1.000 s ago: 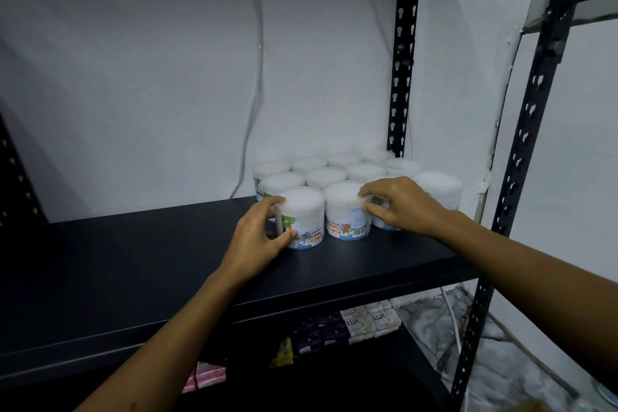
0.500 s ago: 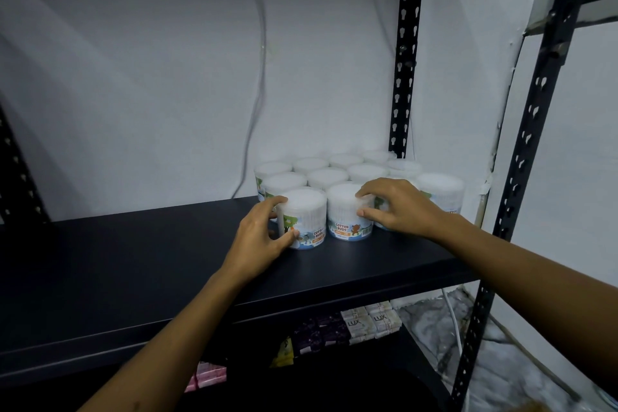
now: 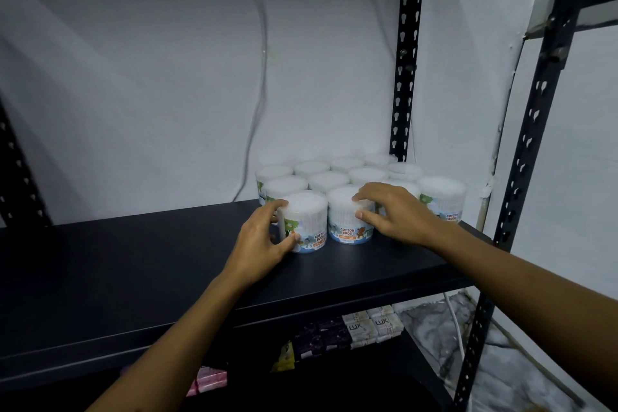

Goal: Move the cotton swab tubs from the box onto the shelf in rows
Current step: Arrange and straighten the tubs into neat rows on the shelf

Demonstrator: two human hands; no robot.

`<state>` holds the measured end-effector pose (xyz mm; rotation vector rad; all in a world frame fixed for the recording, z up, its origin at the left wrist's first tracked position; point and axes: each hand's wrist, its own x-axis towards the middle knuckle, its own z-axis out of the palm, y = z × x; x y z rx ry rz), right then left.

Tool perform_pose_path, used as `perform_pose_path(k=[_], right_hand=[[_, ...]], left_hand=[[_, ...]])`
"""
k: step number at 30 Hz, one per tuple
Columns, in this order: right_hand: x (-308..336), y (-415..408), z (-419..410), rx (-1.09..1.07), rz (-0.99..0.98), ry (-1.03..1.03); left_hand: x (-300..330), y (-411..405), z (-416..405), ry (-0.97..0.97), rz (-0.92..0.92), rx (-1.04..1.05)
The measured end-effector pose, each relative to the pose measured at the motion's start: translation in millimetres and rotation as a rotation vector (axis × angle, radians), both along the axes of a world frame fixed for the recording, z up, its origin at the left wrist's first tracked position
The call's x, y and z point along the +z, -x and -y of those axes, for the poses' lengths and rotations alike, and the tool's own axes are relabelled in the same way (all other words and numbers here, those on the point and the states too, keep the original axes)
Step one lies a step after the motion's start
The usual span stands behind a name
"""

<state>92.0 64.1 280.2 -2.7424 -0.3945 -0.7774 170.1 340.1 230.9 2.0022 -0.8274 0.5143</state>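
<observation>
Several white cotton swab tubs (image 3: 347, 174) stand in rows at the back right of the black shelf (image 3: 133, 271). My left hand (image 3: 264, 241) curls around the front left tub (image 3: 309, 222), thumb on its front and fingers behind it. The front middle tub (image 3: 347, 217) stands beside it, with my right hand (image 3: 391, 211) gripping its right side and rim. That hand hides most of the tub behind it. Another tub (image 3: 441, 197) stands at the right end of the front row. The box is out of view.
Black slotted uprights (image 3: 406, 53) frame the shelf at the back and on the right (image 3: 535, 144). A grey cable (image 3: 261, 77) hangs down the white wall. Soap packs (image 3: 371, 326) lie on the lower shelf, with the floor visible to their right.
My right hand has slid left from the hidden tub onto the front middle tub. My left hand stays on the front left tub. The view has shifted slightly.
</observation>
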Motion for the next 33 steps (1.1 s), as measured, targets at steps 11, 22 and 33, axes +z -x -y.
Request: perform_pose_path(k=[11,22,33], right_hand=[[1.2,6.4,6.4,-0.043,0.059,-0.059],[-0.7,17.6,42.5,-0.139,-0.01,-0.125],[-4.9,20.2,45.6,-0.145,0.081,-0.103]], left_hand=[[3.2,5.8,-0.9,0.052,-0.025,-0.005],[1.9,1.4,1.6,0.002,-0.044,-0.004],[5.2,6.4,1.1,-0.045,0.04,0.049]])
